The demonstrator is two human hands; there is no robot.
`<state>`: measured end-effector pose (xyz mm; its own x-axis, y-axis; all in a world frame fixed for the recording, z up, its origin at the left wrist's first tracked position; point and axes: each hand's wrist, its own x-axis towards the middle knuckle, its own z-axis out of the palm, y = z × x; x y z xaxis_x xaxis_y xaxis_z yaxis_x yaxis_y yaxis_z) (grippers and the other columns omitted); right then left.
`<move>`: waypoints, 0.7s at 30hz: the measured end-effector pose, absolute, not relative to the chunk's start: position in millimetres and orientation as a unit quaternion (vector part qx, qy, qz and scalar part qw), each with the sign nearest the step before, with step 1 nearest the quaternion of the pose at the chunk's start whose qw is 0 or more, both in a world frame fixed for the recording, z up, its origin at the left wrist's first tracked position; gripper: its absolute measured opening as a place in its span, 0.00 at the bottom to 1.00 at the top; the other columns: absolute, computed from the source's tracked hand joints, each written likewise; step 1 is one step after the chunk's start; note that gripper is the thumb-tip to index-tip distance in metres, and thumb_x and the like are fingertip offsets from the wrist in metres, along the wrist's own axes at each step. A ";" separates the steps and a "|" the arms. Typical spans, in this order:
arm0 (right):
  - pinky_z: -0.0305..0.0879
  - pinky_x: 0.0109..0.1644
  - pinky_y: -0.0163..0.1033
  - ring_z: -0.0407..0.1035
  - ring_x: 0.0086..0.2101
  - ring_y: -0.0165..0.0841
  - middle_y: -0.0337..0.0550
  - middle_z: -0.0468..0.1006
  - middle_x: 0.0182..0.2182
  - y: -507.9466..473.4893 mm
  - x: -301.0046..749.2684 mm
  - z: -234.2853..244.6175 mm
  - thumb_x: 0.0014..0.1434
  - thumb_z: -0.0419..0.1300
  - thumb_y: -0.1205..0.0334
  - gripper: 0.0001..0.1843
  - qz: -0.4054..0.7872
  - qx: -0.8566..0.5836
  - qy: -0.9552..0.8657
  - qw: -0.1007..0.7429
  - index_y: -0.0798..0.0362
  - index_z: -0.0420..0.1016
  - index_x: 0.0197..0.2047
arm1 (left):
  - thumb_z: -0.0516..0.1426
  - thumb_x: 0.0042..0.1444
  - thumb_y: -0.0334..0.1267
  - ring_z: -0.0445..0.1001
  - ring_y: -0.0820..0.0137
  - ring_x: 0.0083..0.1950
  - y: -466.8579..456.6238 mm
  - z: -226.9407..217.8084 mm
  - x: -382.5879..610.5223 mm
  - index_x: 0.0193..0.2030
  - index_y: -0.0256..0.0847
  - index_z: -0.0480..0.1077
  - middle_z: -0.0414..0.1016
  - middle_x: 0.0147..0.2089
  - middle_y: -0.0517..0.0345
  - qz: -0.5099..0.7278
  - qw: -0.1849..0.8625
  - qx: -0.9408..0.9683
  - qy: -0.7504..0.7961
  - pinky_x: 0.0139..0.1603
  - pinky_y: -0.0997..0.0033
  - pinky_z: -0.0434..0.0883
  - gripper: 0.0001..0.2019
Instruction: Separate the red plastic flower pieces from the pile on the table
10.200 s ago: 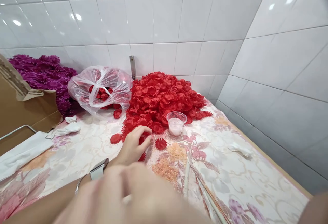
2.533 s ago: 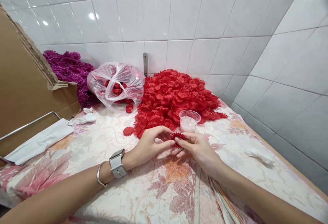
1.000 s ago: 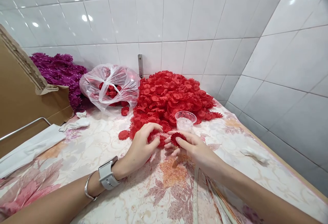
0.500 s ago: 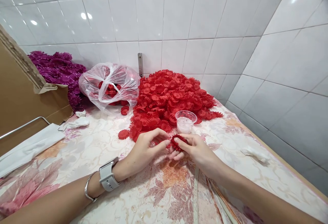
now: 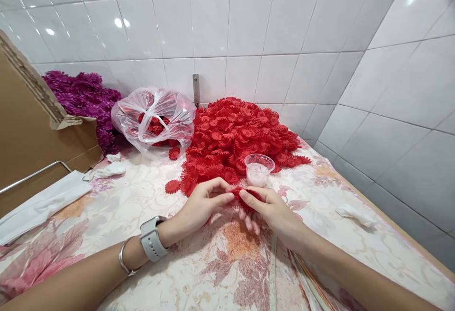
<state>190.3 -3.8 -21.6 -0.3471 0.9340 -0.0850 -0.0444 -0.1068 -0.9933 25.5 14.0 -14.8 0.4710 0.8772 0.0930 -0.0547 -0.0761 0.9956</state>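
Brown cardboard box (image 5: 46, 152) stands at the far left, with a folded white sheet (image 5: 42, 206) in front of it. Next comes a heap of purple cloth-like flowers (image 5: 85, 100). Beside them sits a clear plastic bag (image 5: 128, 112) with red flowers inside.

The left hand (image 5: 204, 204) reaches in, with a silver bracelet (image 5: 123, 258) and a grey watch (image 5: 153, 239) on its arm. Its grip pinches the left edge of a round red flower with pointy petals (image 5: 237, 192). That flower is up between the two hands, in front of a big pile of red flowers (image 5: 231, 133). Fingers hide some of it.

A small clear plastic cup with white stuff inside (image 5: 259, 173) is just behind the right hand (image 5: 279, 211). The right grip holds the flower too, thumb on top. Thin, long sticks (image 5: 309, 280) lie under the right arm. A crumpled white tissue (image 5: 355, 216) is farther right on the flowery-cloth-covered bench (image 5: 170, 282).
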 end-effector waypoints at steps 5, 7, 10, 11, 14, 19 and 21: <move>0.58 0.17 0.28 0.62 0.18 0.23 0.35 0.69 0.21 -1.6 193.8 -16.0 0.52 0.58 0.48 0.16 0.644 -0.407 -0.474 0.443 0.54 0.65 0.32 | 0.55 0.52 0.39 0.73 0.70 0.34 21.3 -15.1 22.7 0.30 0.41 0.57 0.72 0.30 0.59 0.426 0.560 0.589 0.398 0.38 0.68 0.69 0.09; 0.57 0.18 0.28 0.61 0.18 0.23 0.34 0.68 0.21 -2.0 194.4 -14.7 0.54 0.56 0.53 0.12 0.649 -0.417 -0.465 0.435 0.53 0.65 0.33 | 0.55 0.51 0.35 0.71 0.68 0.39 17.1 -13.0 22.4 0.33 0.41 0.61 0.72 0.35 0.57 0.422 0.434 0.667 0.435 0.40 0.67 0.68 0.05; 0.57 0.19 0.29 0.60 0.19 0.23 0.35 0.68 0.23 -1.6 193.8 -16.5 0.54 0.55 0.55 0.10 0.633 -0.414 -0.506 0.415 0.54 0.64 0.30 | 0.55 0.50 0.29 0.67 0.66 0.49 8.5 -8.4 23.3 0.36 0.41 0.66 0.68 0.47 0.54 0.407 0.264 0.765 0.423 0.47 0.66 0.66 0.06; 0.57 0.18 0.28 0.60 0.18 0.23 0.35 0.68 0.22 -1.4 193.3 -17.7 0.54 0.55 0.55 0.11 0.623 -0.411 -0.525 0.409 0.55 0.64 0.29 | 0.54 0.51 0.28 0.66 0.65 0.50 6.2 -6.9 23.7 0.37 0.41 0.66 0.67 0.49 0.53 0.401 0.241 0.781 0.414 0.48 0.66 0.65 0.07; 0.54 0.16 0.27 0.59 0.16 0.22 0.35 0.67 0.19 -1.6 191.8 -20.9 0.55 0.54 0.53 0.13 0.604 -0.412 -0.557 0.394 0.55 0.63 0.26 | 0.53 0.54 0.31 0.69 0.67 0.46 2.3 -3.7 25.2 0.37 0.40 0.67 0.71 0.43 0.55 0.380 0.267 0.787 0.405 0.46 0.68 0.65 0.05; 0.52 0.13 0.27 0.56 0.13 0.21 0.34 0.66 0.16 -4.1 191.7 -21.7 0.55 0.53 0.52 0.16 0.581 -0.423 -0.575 0.391 0.55 0.64 0.24 | 0.55 0.55 0.38 0.71 0.70 0.37 0.1 -2.8 27.1 0.36 0.39 0.68 0.73 0.35 0.59 0.356 0.397 0.749 0.393 0.37 0.73 0.67 0.06; 0.50 0.12 0.26 0.54 0.11 0.20 0.33 0.66 0.15 -4.7 192.1 -21.8 0.55 0.54 0.50 0.16 0.572 -0.426 -0.578 0.397 0.55 0.65 0.25 | 0.56 0.53 0.38 0.71 0.70 0.37 0.2 -3.5 27.5 0.35 0.39 0.69 0.73 0.35 0.59 0.364 0.418 0.734 0.393 0.37 0.73 0.67 0.05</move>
<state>192.1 -4.7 -21.8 -0.3220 0.9463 -0.0281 0.0388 -0.0165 -0.9991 27.5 0.2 -3.5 0.4260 0.8810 0.2058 0.2717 -0.3415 0.8998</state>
